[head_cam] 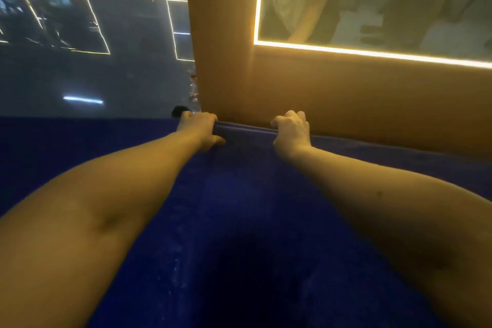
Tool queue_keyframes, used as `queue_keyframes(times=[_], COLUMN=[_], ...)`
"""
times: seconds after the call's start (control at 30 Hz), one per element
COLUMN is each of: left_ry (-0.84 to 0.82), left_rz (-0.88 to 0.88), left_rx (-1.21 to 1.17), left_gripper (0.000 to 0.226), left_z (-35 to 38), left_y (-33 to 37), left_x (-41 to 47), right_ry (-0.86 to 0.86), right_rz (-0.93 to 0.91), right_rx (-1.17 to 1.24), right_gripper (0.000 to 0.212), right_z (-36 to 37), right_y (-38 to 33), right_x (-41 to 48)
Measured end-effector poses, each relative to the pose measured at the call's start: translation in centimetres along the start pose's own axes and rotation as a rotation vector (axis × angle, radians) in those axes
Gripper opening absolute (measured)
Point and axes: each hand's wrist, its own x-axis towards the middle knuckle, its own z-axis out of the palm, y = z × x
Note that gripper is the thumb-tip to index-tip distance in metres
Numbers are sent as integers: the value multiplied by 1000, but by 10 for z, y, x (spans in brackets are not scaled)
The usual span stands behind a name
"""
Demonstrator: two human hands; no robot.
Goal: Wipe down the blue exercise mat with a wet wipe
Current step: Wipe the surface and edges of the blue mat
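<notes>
The blue exercise mat [239, 208] fills the lower half of the head view and runs up to the foot of a tan wall. Both arms reach forward over it. My left hand [199, 128] grips the mat's far edge near the wall's corner, fingers curled over the edge and thumb on top. My right hand [291, 130] grips the same far edge a little to the right, fingers curled. The edge between the hands is lifted into a small fold. No wet wipe is visible.
A tan wall [346, 104] with a lit mirror [372, 2] stands right behind the mat's far edge. A clear plastic bottle [193, 90] and a small black object [179, 111] sit by the wall's corner. Glossy grey floor [93, 74] lies to the left.
</notes>
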Motion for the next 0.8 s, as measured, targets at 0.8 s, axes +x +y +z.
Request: queue_keyframes(times=[0.8], left_ry=[-490], left_rz=[23], left_rx=[-1024], left_gripper=[49], left_z=[148], left_y=[167], left_x=[-108], right_ry=[-252], right_rz=[629], right_rx=[1053], right_gripper=[18], right_z=[116], right_y=[116], right_x=[-151])
